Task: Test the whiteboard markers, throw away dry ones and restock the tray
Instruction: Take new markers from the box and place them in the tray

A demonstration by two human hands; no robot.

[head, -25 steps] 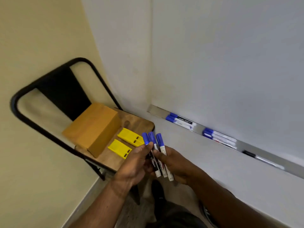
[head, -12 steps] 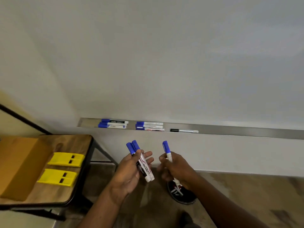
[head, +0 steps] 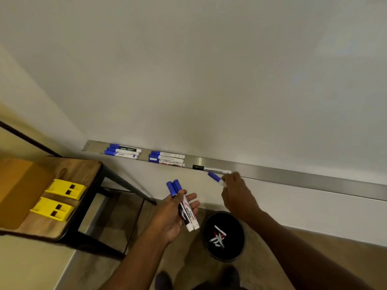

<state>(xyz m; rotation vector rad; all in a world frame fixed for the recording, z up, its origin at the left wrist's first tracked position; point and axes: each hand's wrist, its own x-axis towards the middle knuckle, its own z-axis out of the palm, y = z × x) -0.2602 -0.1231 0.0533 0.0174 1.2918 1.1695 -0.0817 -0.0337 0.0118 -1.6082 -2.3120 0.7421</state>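
Observation:
My left hand (head: pixel 171 216) holds two blue-capped markers (head: pixel 184 208) across its palm, thumb pressed over them, caps pointing up. My right hand (head: pixel 235 195) grips one blue-capped marker (head: pixel 214 176) and has it just below the metal tray (head: pixel 282 174), next to a black-capped marker (head: pixel 211 168) that lies in the tray. Further left in the tray lie two groups of blue-capped markers (head: pixel 123 151) (head: pixel 166 159). The whiteboard (head: pixel 209 70) above is blank. A black bin (head: pixel 223 235) on the floor under my right arm holds several discarded markers.
A chair (head: pixel 92 185) with a wooden seat and black frame stands at the left. On it sit a brown cardboard box (head: pixel 18 185) and two yellow marker boxes (head: pixel 66 189) (head: pixel 52 209). My shoes show at the bottom edge.
My right hand has risen with its single marker from beside my left hand up to the tray's edge. The view shifted down and the bin came into sight.

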